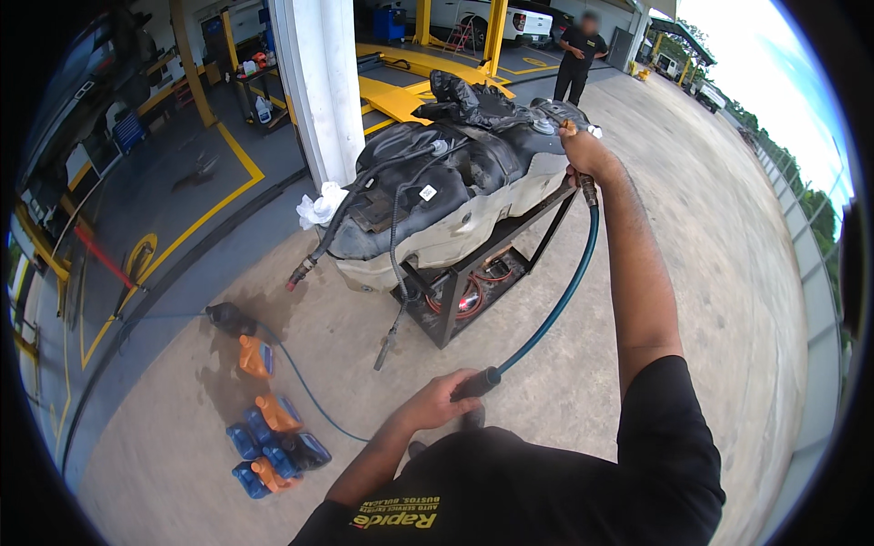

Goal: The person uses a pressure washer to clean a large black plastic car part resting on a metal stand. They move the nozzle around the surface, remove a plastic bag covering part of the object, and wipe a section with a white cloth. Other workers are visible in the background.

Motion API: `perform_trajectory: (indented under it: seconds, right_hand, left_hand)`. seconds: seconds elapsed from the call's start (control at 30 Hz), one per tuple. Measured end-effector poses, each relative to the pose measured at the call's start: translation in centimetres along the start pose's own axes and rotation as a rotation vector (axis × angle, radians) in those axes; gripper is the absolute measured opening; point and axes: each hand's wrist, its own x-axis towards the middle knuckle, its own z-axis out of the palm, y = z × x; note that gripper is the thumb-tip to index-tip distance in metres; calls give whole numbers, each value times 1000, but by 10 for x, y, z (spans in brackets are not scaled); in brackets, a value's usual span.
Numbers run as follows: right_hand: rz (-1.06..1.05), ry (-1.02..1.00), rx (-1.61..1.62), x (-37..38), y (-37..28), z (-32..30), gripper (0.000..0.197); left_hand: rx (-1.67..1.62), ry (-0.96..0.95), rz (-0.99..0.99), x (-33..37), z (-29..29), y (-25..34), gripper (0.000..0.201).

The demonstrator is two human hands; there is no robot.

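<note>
A black moulded fuel tank (428, 187) with a pale shield along its near side rests on a dark metal cart (455, 305). At the tank's right end, my right hand (587, 156) is closed around the top of a metal hose fitting (588, 189); what else the fist holds is hidden. From that fitting a blue-green hose (560, 305) curves down towards me. Its lower end enters a black sleeve (477, 384), which my left hand (435, 402) grips close to my body. Loose hoses with connectors (300, 273) hang from the tank's left side.
Blue and orange plastic bottles (273, 446) lie on stained concrete to the left, near a thin blue hose (305, 378). White crumpled material (322, 206) sits by the white pillar (319, 91). Another person (575, 59) stands beyond the tank. Yellow lift parts (401, 96) are behind it.
</note>
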Motion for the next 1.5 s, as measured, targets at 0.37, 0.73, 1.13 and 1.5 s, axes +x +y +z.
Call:
perform_trajectory:
  seconds: [0.37,0.73,1.13,1.5]
  right_hand:
    - [-64,-247,18,120,53,-78,48]
    - [-345,-422,-143,220,149,-160,50]
    - [-356,-470,29,275,209,-197,55]
    - [-115,-319,-19,250,225,-205,56]
  left_hand:
    - [44,103,37,100,71,32,27]
    - [253,224,2,253,209,95,32]
    - [291,233,-51,321,253,101,32]
    - [275,143,-12,313,213,84,29]
